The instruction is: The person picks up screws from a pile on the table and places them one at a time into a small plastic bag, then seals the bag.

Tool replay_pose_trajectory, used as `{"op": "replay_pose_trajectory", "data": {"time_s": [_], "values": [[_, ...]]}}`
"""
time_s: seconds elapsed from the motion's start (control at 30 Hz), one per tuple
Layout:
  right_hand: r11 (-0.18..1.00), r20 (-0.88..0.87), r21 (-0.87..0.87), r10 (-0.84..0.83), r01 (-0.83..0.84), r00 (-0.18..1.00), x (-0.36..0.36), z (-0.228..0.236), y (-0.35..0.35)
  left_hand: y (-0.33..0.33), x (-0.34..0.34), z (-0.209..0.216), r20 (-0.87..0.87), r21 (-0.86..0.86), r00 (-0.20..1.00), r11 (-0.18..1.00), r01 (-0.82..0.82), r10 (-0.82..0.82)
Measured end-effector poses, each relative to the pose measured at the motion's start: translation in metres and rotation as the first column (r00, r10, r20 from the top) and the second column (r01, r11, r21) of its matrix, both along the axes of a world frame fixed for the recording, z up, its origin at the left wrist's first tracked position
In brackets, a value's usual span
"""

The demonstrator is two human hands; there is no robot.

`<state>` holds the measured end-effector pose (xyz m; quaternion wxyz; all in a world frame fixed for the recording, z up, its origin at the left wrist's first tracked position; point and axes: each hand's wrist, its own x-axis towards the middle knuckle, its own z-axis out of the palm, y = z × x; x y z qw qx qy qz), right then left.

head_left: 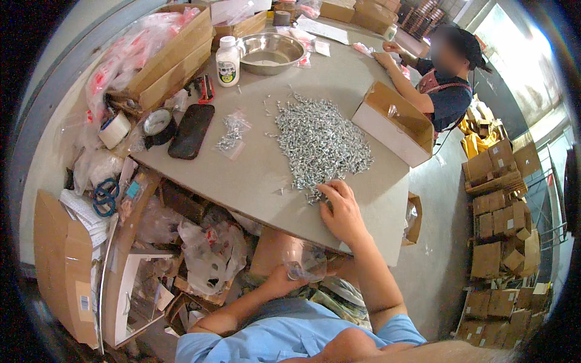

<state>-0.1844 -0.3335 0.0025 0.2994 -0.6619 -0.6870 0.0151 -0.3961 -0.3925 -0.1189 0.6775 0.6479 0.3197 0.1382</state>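
A broad heap of small silver screws [324, 139] lies on the grey table [242, 187]. At its near edge my right hand [344, 212] rests with curved fingers touching a few screws; thumb and forefinger are apart. Below the table's edge, near my lap, my left hand [285, 282] is closed on a clear plastic bag [308, 257]; what is inside the bag is hard to make out. Left of the heap, a small clear zip bag [233, 134] with screws lies flat. A loose screw [281, 191] sits close to the heap.
An open cardboard box [393, 130] stands right of the heap. Behind are a steel bowl [272, 54] and a white bottle [227, 63]. A black phone [191, 132] and tape roll [159, 126] lie left. Across the table sits a person [445, 91]. Stacked cartons [502, 212] line the right.
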Motion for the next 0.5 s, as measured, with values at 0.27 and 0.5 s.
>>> {"op": "replay_pose_trajectory", "data": {"time_s": [0.27,0.5], "values": [[0.983,-0.276,-0.162,-0.129,0.086,0.953,0.004,-0.001,-0.033,-0.002,0.0,0.002,0.082,0.011,0.996,0.999,-0.03,0.029],[0.973,-0.34,-0.175,-0.202,0.15,0.919,0.001,0.004,-0.032,-0.001,-0.001,-0.004,0.043,0.094,0.999,0.995,-0.031,0.027]]}}
